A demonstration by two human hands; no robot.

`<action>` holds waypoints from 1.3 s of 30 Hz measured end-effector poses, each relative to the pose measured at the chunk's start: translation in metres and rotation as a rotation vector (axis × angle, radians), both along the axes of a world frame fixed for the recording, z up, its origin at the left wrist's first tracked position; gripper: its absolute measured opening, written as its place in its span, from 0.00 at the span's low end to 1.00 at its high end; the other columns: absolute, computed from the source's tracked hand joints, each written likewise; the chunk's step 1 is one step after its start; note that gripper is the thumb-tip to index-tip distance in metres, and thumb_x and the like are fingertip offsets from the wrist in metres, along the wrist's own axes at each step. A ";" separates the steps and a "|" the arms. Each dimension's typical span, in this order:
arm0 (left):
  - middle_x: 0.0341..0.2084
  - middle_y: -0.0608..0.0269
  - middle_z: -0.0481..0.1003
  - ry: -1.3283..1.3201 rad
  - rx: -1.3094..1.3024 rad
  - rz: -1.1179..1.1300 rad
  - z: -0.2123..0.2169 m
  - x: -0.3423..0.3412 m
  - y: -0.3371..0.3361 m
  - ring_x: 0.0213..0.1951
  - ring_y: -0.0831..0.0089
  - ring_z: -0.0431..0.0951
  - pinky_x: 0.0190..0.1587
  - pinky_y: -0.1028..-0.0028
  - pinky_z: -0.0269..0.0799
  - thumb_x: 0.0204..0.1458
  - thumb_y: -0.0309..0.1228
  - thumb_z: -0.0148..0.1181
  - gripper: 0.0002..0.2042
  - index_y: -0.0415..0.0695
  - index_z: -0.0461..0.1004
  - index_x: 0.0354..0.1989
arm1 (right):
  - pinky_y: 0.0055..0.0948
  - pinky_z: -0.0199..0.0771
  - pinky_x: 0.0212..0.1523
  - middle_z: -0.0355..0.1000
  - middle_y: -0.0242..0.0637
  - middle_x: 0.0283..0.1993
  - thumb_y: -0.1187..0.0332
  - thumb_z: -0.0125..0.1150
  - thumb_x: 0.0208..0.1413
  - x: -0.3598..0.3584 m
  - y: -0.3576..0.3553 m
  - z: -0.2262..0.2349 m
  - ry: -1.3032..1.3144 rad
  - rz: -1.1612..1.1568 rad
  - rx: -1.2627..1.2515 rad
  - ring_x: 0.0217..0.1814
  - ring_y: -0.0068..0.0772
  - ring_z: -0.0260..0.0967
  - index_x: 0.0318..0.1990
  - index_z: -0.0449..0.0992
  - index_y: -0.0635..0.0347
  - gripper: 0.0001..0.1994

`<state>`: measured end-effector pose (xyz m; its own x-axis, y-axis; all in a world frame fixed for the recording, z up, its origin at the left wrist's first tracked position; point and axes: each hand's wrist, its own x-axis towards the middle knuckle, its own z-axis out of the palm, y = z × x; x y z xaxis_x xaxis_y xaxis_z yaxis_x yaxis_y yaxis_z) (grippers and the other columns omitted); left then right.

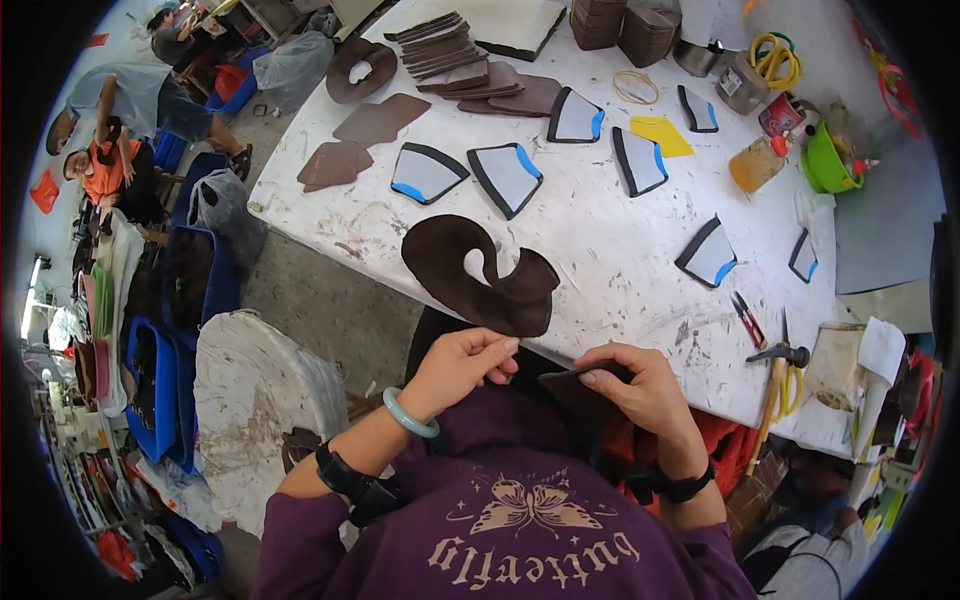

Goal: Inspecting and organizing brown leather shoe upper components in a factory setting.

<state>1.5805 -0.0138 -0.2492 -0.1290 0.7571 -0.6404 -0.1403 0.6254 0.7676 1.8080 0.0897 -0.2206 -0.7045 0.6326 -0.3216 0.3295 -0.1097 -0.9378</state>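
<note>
My right hand (pixel 640 385) grips a dark brown leather-like piece (pixel 575 392) between thumb and fingers, just off the table's near edge. My left hand (pixel 467 368), a pale green bangle on its wrist, is closed with thumb and fingertips pressed together. Whatever it may pinch is too small to see. Beyond it, a dark brown curved piece with a notch (pixel 455 285) lies partly over the table edge, one end curling up. Several grey panels with black and blue borders, such as one curved panel (pixel 507 178), are spread over the white table (pixel 370 225).
Stacked brown pieces (pixel 440 50) stand at the back. A bottle of amber liquid (pixel 757 165) and a green bowl (pixel 825 160) are at the right, with red-handled snips (pixel 747 320) and a hammer (pixel 778 355) nearer. A covered round stool (pixel 265 410) and blue bins (pixel 150 390) stand left; people sit beyond.
</note>
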 end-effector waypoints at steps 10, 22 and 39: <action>0.32 0.65 0.76 -0.197 0.040 0.283 -0.028 -0.001 -0.004 0.30 0.80 0.75 0.31 0.81 0.67 0.53 0.42 0.59 0.15 0.41 0.72 0.37 | 0.25 0.71 0.41 0.77 0.41 0.36 0.73 0.62 0.50 -0.015 -0.010 0.001 -0.050 0.086 0.066 0.38 0.29 0.75 0.50 0.70 0.61 0.18; 0.41 0.62 0.75 -0.565 0.241 0.668 -0.033 -0.022 -0.038 0.42 0.73 0.76 0.47 0.71 0.73 0.54 0.28 0.53 0.11 0.39 0.70 0.44 | 0.34 0.71 0.42 0.75 0.53 0.39 0.67 0.64 0.48 -0.076 -0.017 -0.001 -0.088 0.418 0.125 0.40 0.47 0.74 0.61 0.61 0.56 0.31; 0.32 0.66 0.74 -0.372 0.257 0.313 0.057 -0.022 -0.026 0.33 0.79 0.74 0.39 0.78 0.70 0.48 0.23 0.62 0.16 0.37 0.69 0.46 | 0.20 0.68 0.47 0.73 0.33 0.45 0.71 0.61 0.54 -0.082 -0.022 -0.026 0.168 0.207 -0.529 0.46 0.18 0.67 0.53 0.69 0.67 0.19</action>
